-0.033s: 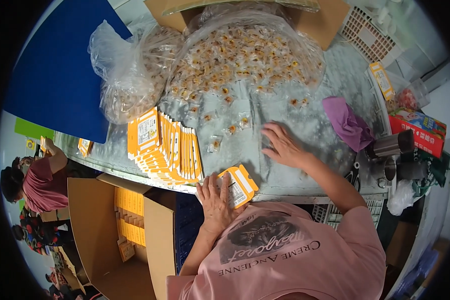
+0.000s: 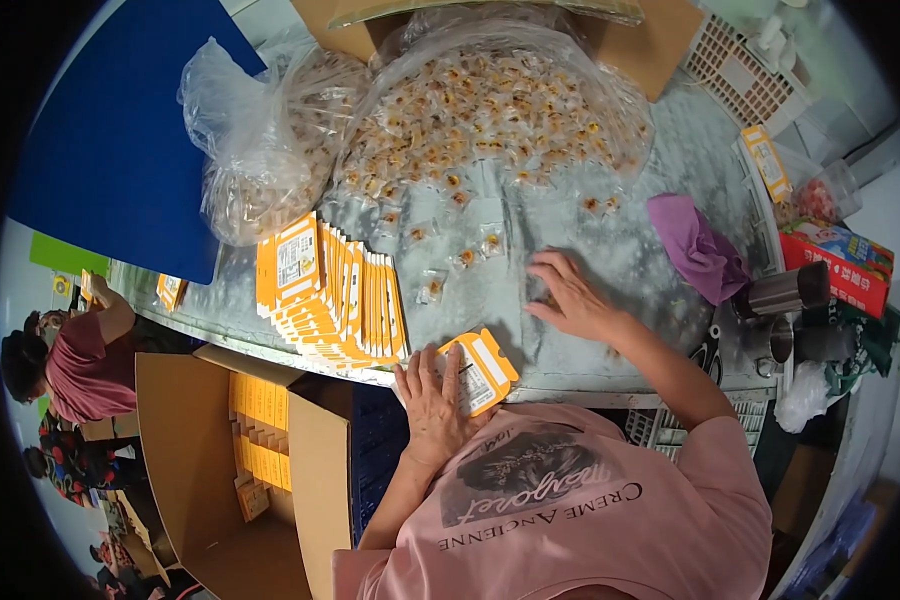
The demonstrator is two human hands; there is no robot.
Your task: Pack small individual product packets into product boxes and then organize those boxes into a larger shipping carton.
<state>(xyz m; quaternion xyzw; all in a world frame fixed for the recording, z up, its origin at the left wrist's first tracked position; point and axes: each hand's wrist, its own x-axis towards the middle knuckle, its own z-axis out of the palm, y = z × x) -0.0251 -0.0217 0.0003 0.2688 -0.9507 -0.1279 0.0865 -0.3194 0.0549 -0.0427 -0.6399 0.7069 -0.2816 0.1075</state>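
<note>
At the table's near edge, my left hand [image 2: 434, 400] grips a flat orange-and-white carton [image 2: 483, 375] with its end flap standing out. My right hand [image 2: 573, 300] is low over the table to the right of it, fingers bent and apart; what lies under the fingertips is hard to make out. Several loose clear sachets [image 2: 467, 258] with small brown-and-yellow pieces inside lie left of that hand. Beyond them a large heap of the same sachets [image 2: 480, 110] spills from a clear plastic bag. Left of my hands, a fanned row of flat orange-and-white cartons [image 2: 335, 300] leans along the table edge.
A tied plastic bag [image 2: 255, 150] and a blue panel [image 2: 120, 140] stand at the left. Below is an open cardboard box [image 2: 320, 500] holding orange cartons. A purple cloth [image 2: 695, 245], metal cups [image 2: 785, 290] and a red box [image 2: 838, 265] lie right. Other people work far left.
My right hand's fingers have curled a little more and shifted slightly right. My left hand and the carton have hardly moved.
</note>
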